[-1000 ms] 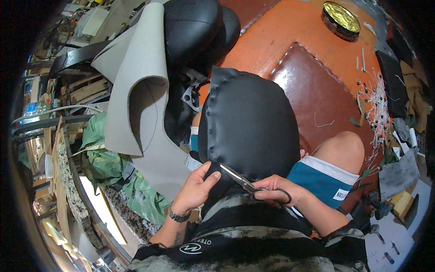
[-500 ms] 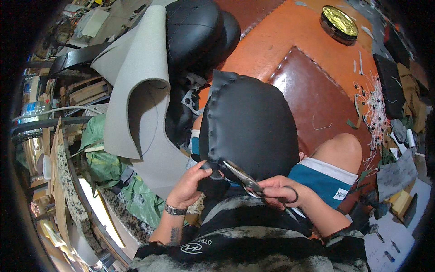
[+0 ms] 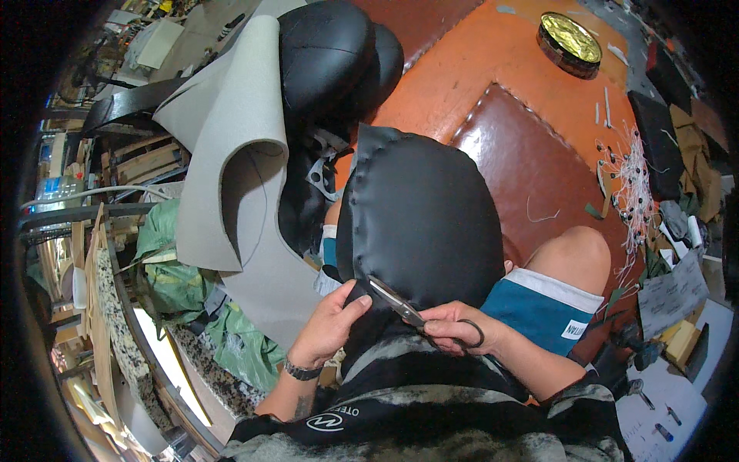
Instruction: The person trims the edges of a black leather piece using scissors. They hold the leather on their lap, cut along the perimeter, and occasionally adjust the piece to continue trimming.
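A black leather-covered cushion lies across my lap, with a puckered, tacked edge running down its left side. My left hand pinches a black flap of the covering at the cushion's near left corner. In my right hand is a pair of metal scissors, my fingers through a dark handle loop. The blades point up and left, their tips against the cushion's near edge beside the flap. Whether the blades have material between them I cannot make out.
A grey foam sheet curls at left, beside round black padded seats. A round tin stands on the orange and brown floor covering. White strings with black buttons lie at right. Green sacking bunches at lower left.
The scissors and my right hand have shifted slightly left and up, and the blades look closer together. My left hand still pinches the flap, now raised a little beside the blade tips.
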`<state>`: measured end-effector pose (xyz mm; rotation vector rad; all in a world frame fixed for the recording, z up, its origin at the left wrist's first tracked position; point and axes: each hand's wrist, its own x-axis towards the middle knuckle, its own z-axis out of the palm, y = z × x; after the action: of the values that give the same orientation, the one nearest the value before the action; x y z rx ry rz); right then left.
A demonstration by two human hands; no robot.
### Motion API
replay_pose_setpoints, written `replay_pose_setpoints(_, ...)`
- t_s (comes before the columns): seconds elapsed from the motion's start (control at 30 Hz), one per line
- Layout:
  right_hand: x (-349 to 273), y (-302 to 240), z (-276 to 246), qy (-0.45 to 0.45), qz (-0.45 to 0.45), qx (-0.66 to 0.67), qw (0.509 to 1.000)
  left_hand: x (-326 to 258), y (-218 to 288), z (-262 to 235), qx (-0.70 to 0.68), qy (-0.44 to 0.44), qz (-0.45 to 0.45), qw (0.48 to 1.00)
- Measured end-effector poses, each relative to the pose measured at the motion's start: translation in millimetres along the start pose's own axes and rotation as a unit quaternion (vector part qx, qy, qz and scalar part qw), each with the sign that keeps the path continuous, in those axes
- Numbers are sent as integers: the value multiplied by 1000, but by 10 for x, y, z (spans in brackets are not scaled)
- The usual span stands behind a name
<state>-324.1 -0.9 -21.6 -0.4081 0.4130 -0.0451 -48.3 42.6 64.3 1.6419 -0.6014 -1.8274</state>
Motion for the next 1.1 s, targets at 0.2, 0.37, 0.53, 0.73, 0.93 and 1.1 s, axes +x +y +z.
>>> replay_pose_setpoints(0.2, 71, 41, 124, 24, -27, 5, 999, 6, -20, 8, 2, 3, 5, 1000)
replay_pose_setpoints(0.37, 96, 38, 247, 37, -23, 33, 998, -5, -29, 10, 1, -3, 32, 999)
replay_pose_setpoints(0.53, 86, 38, 212, 18, -14, 37, 999, 7, -6, 6, 24, 8, 18, 1000)
replay_pose_setpoints(0.73, 64, 48, 152, -3, -9, 45, 999, 2, 2, -50, -81, 6, -7, 997)
replay_pose_setpoints(0.93, -80, -7, 64, -37, 7, 123, 992, 63, 53, -310, -276, -88, -59, 955)
replay_pose_setpoints(1.1, -11, 27, 45, -53, 11, 118, 992, 33, 35, -216, -238, -24, -33, 970)
